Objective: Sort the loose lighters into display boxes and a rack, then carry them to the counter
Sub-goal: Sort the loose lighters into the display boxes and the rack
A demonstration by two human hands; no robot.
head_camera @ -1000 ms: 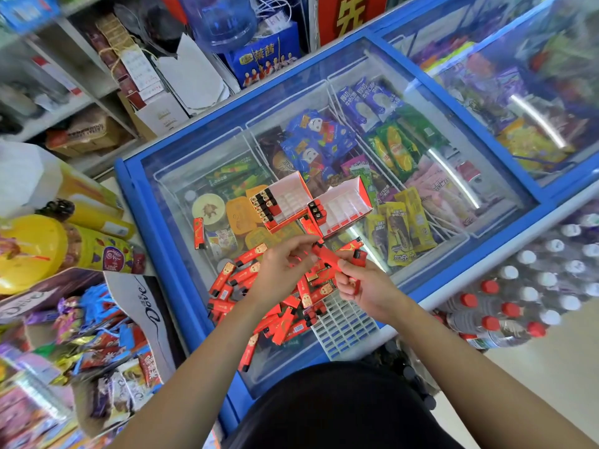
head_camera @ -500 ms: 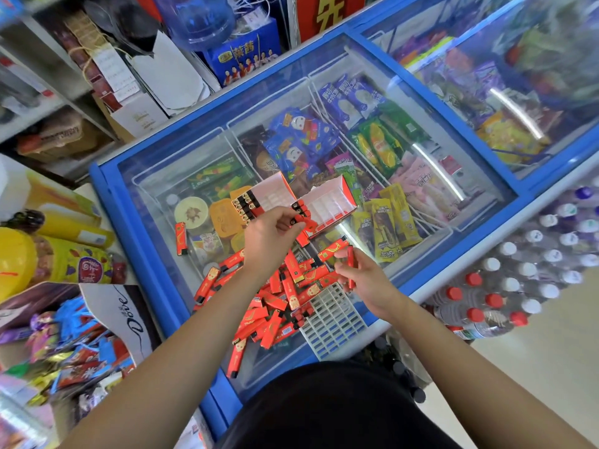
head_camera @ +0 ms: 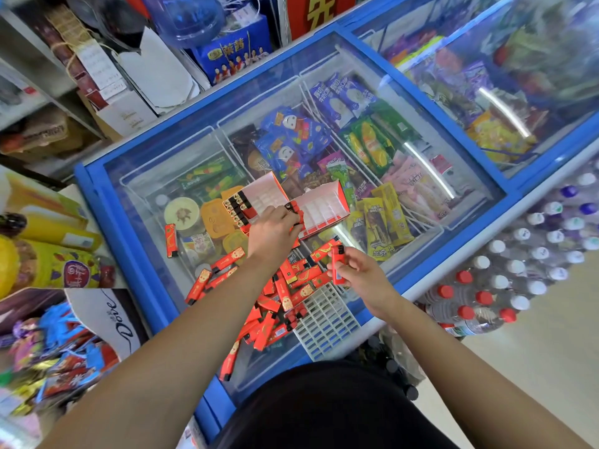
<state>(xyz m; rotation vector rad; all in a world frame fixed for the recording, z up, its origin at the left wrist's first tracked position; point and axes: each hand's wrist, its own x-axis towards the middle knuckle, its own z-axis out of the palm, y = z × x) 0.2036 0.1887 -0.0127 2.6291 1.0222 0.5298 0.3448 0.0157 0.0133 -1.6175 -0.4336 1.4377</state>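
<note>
A shop's chest freezer with a blue frame and a sliding glass lid serves as the work surface, seen from above by the person leaning over it. Nearest the person, at the lid's front edge, a white rack of empty square cells lies flat. Touching its left side is the heap of loose lighters, red with gold print, lying crisscross on the glass; one stray lighter lies apart to the left.

Just beyond the rack, the right hand pinches a single red lighter between thumb and fingertips, holding it upright above the heap's right edge. Farther in, the left hand reaches over the heap to the two open display boxes, which stand side by side. Its fingers are bent down onto the left end of the right display box, where a few lighters already stand; whether they grip one cannot be told. The left display box holds rows of black-capped lighters along its left side.

Under the glass lie ice-cream packets in wire baskets. To the right of the freezer stand packs of bottled water.
</note>
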